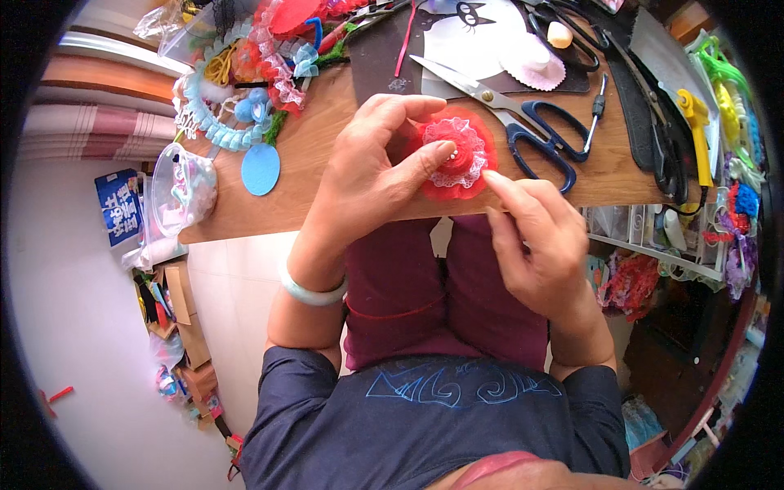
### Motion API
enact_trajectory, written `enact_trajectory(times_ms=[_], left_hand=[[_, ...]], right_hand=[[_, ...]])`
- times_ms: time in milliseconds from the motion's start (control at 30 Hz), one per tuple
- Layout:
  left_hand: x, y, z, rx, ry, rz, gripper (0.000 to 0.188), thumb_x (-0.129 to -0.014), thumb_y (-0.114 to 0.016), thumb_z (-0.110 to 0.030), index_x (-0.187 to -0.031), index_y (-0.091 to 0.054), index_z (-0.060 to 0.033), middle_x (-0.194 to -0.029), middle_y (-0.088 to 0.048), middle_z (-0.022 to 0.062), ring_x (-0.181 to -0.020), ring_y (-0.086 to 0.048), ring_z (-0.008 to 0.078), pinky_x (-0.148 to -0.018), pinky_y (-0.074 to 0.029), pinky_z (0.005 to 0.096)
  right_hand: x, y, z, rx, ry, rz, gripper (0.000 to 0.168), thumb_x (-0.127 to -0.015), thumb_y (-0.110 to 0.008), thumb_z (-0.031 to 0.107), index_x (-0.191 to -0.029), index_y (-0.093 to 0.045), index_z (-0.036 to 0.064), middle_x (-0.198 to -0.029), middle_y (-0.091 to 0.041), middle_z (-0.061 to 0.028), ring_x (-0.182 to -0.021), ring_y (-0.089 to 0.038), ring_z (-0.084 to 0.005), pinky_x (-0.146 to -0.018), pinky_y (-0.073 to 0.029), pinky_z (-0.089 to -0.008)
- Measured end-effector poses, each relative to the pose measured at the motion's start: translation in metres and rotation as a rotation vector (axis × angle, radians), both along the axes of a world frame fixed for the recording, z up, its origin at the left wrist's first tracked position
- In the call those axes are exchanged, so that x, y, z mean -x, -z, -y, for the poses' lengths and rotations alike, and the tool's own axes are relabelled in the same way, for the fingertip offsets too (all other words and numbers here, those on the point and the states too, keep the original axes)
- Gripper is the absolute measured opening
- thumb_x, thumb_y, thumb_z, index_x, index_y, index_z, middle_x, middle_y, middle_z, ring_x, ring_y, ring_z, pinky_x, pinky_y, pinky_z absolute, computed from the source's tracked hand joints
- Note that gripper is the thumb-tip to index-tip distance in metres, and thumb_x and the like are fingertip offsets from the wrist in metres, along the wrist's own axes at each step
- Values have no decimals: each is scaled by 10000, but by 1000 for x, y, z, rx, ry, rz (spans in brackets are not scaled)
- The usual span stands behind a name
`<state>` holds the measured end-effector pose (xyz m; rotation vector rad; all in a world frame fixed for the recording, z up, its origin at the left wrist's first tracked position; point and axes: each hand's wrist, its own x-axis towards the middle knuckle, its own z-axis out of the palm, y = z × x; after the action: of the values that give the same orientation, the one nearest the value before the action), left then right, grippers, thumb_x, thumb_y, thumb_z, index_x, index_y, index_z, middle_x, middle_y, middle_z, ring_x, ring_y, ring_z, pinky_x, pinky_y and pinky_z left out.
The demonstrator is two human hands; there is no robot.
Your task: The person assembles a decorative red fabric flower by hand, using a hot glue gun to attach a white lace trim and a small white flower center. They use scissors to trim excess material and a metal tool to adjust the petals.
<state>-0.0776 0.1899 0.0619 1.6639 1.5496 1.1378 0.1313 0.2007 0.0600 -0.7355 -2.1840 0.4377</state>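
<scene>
My left hand point(373, 162) grips a red fabric flower point(456, 153) over the near edge of the wooden table. The flower has a ruffled white lace ring point(471, 174), and small white beads show at its centre beside my left thumb. At the flower's lower right edge is my right hand point(539, 242), its index fingertip at the lace rim and its thumb apart below. Nothing can be made out between those two fingers; the palm side is hidden. Large scissors with dark blue handles point(545, 144) lie spread just right of the flower.
A light blue felt oval point(261, 170) and a pile of ribbon trims point(220, 116) lie left. A clear plastic tub point(184, 190) stands at the left corner. Black shears point(664, 141), a yellow-handled tool point(695, 135) and a pink scalloped disc point(539, 70) lie beyond and right.
</scene>
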Motion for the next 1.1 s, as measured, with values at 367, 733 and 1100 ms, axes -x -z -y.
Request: enact_trajectory(times_ms=[367,733,1100], left_hand=[[-9,-3,0,-49,-68,-139,264,-773,-718,-179,-967,-645,-17,-886,-580,94,-797,-563,206,-723,-461,312],[-5,0,5,63,-129,313,284,-810,-694,-105,-1077,-628,-35,-945,-585,88,-811,-563,183,-709,-471,287],[-8,-3,27,-414,-24,-608,301,-716,-742,-221,-1004,-719,-135,-996,-630,44,-932,-559,222,-866,-372,344]], right_hand=[[19,-5,1,13,101,230,343,-770,-626,32,-1109,-604,-10,-732,-540,-102,-580,-554,-253,-533,-437,-358],[17,-4,1,27,110,228,379,-758,-628,1,-1136,-603,5,-717,-541,-103,-574,-550,-262,-535,-431,-365],[21,-3,2,26,141,279,415,-758,-622,17,-1171,-585,15,-741,-540,-98,-582,-550,-260,-537,-433,-359]])
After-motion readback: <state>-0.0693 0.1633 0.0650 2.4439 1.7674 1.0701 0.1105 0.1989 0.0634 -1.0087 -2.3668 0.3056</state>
